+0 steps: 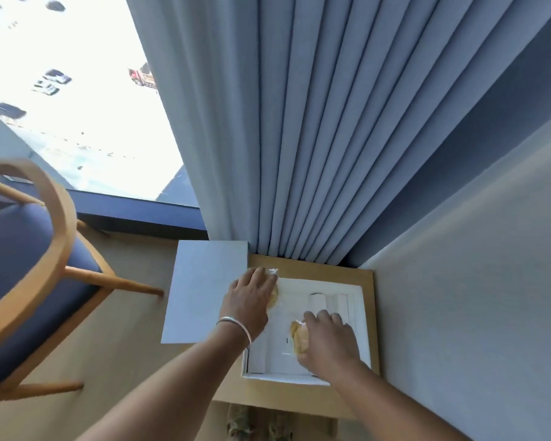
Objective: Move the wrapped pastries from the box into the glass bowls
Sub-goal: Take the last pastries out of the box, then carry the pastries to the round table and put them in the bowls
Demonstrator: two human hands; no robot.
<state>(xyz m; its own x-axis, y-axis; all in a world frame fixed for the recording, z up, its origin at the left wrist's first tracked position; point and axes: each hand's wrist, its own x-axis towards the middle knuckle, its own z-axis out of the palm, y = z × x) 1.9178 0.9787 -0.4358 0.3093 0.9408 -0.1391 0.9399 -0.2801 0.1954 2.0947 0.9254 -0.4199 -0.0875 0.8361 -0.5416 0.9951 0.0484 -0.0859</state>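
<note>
Your open white cardboard box sat on a small light-wood worktop in the corner, blue pleated curtains behind it and a blue-cushioned wooden chair well to its left. Inside it, your left hand curled over one clear-wrapped golden pastry at the far-left corner; your right hand gripped another wrapped pastry nearer you.

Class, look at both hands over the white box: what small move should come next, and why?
Probably lift both hands straight up out of the box. The left hand and the right hand each already grip a wrapped pastry above the box floor, and no glass bowl is in view yet.
</note>
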